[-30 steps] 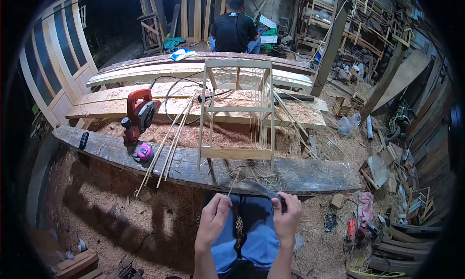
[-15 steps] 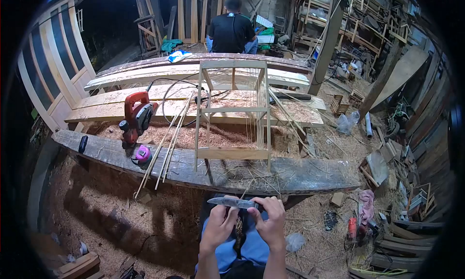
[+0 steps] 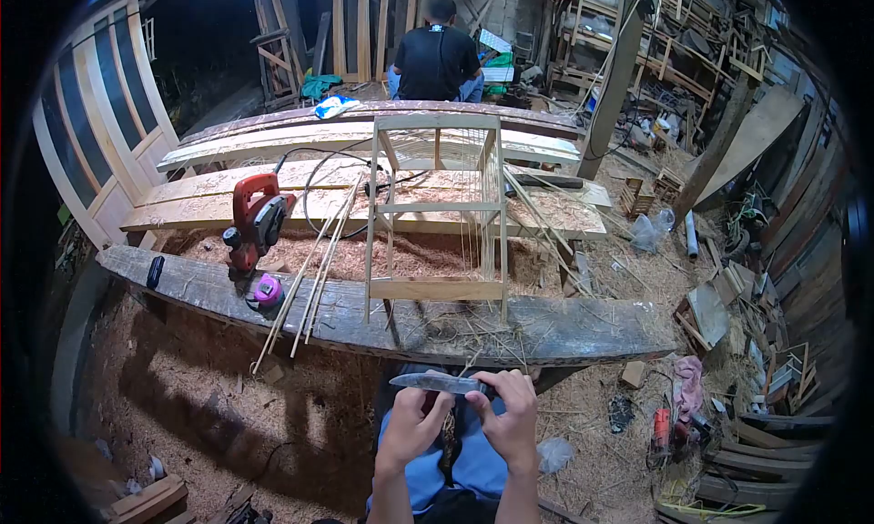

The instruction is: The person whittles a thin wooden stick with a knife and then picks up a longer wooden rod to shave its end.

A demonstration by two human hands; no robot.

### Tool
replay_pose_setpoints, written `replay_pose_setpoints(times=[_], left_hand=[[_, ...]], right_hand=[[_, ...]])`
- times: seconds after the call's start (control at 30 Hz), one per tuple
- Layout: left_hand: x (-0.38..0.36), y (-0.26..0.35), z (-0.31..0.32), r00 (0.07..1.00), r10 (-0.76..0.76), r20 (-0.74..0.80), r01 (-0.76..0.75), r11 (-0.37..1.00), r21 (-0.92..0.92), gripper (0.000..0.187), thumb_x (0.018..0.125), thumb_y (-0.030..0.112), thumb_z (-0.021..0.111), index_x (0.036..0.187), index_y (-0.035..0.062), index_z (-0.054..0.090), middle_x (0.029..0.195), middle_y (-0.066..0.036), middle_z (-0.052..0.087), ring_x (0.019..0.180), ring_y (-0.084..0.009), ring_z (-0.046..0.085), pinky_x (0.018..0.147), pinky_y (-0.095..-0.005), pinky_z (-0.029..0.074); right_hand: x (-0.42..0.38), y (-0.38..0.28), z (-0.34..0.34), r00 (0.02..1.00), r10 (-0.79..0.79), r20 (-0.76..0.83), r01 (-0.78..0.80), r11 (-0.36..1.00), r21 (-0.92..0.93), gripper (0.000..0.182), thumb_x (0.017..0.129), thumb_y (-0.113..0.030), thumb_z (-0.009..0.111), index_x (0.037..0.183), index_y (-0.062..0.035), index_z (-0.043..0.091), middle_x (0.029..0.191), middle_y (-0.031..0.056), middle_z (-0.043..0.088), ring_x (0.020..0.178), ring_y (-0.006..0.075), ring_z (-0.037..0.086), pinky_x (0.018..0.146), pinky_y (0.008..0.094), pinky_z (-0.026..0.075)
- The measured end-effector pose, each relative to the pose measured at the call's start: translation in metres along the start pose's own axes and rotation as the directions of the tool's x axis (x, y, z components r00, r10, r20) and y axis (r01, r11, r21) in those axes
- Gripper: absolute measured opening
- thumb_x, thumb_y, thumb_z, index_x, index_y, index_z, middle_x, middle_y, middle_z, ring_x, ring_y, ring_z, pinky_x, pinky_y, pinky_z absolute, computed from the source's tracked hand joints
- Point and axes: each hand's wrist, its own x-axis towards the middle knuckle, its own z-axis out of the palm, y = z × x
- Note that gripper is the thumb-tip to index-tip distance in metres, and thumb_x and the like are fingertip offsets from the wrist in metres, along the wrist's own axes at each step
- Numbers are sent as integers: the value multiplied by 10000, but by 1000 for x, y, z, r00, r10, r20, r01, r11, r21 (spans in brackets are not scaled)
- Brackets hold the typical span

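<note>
My right hand (image 3: 510, 419) is wrapped round the handle end of a knife (image 3: 437, 381), whose blade points left. The fingers of my left hand (image 3: 411, 433) are closed near the blade, with the thumb up against it; whether they pinch a thin strip is too small to tell. Just beyond the hands is a weathered plank bench (image 3: 583, 328). On it stands a small wooden frame (image 3: 437, 290) with thin strands along its right side. Thin sticks (image 3: 320, 283) lean across the bench, left of the frame.
A red power planer (image 3: 258, 219) and a pink tape measure (image 3: 268, 290) are on the bench at left. Long boards (image 3: 200, 185) lie behind it. A person in a dark shirt (image 3: 435, 64) sits at the back, facing away. Wood shavings cover the floor.
The knife has shifted very slightly between my hands, its blade a little more level. Both hands stay in nearly the same place, and the seated person's head has moved slightly.
</note>
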Motion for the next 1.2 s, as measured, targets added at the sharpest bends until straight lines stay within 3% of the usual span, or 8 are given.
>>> replay_pose_setpoints(times=[0.07, 0.57, 0.63, 0.7, 0.83, 0.87, 1.07, 1.2], left_hand=[[1, -5, 1, 996, 85, -27, -83, 995, 60, 150, 1006, 99, 649, 951, -37, 676, 718, -6, 588, 631, -57, 487, 541, -278, 400], [-4, 10, -6, 998, 32, -56, -31, 999, 27, 172, 1017, 131, 658, 992, -38, 681, 748, 18, 613, 665, -27, 511, 552, -232, 400], [-6, 12, -19, 999, 5, -32, -3, 998, 62, 164, 1019, 128, 653, 980, -30, 668, 759, 33, 616, 680, -20, 526, 571, -219, 414], [-14, 14, -31, 999, -13, -45, 14, 1000, 1, 121, 1021, 100, 615, 961, 2, 654, 791, 39, 606, 710, -9, 507, 612, -202, 411], [-8, 16, -40, 982, -26, -187, 26, 1000, 2, 113, 1041, 115, 585, 1067, 28, 652, 786, 71, 553, 655, 5, 442, 557, -191, 347], [-5, 13, -37, 988, -15, -154, 15, 1000, 2, 141, 1044, 116, 586, 1148, 41, 643, 844, 59, 570, 695, -2, 455, 570, -192, 357], [1, -8, -6, 1000, -25, -13, 23, 990, -142, 180, 1044, 91, 581, 1207, 27, 624, 941, 11, 620, 822, -38, 546, 676, -196, 435], [0, -5, 4, 999, 46, 3, -46, 992, -114, 170, 1022, 28, 584, 1175, -9, 647, 959, -22, 657, 876, -64, 599, 752, -225, 476]], right_hand=[[0, 1, 1, 1000, -3, -13, 3, 1000, 7, 303, 841, -327, 798, 1006, -83, 724, 817, 58, 643, 774, 265, 573, 732, 388, 419], [-3, 23, -13, 992, -8, -127, -2, 997, -76, 382, 888, -455, 737, 974, -83, 724, 815, 57, 630, 797, 270, 550, 797, 391, 402], [-7, 36, -16, 962, 59, -265, -109, 978, -178, 379, 929, -423, 711, 1011, -53, 714, 859, 79, 634, 815, 279, 562, 803, 397, 423], [-15, 71, -25, 827, 218, -519, -300, 951, -78, 371, 982, -377, 672, 1052, -14, 695, 914, 111, 634, 853, 287, 580, 807, 405, 449], [-15, 55, -46, 899, 242, -366, -308, 942, -133, 381, 1001, -381, 653, 1057, -5, 684, 932, 123, 628, 877, 282, 585, 812, 409, 453], [-11, 50, -39, 924, 180, -338, -243, 958, -155, 409, 963, -458, 668, 1016, -54, 709, 855, 107, 634, 836, 311, 568, 794, 429, 428], [0, 4, 6, 998, 2, -60, -3, 1000, -26, 290, 854, -329, 787, 1007, -90, 729, 836, 62, 656, 784, 271, 580, 753, 398, 414], [-1, -6, 18, 997, -33, -62, 34, 999, 15, 308, 848, -347, 777, 1002, -83, 741, 857, 48, 670, 812, 264, 595, 756, 391, 420]])
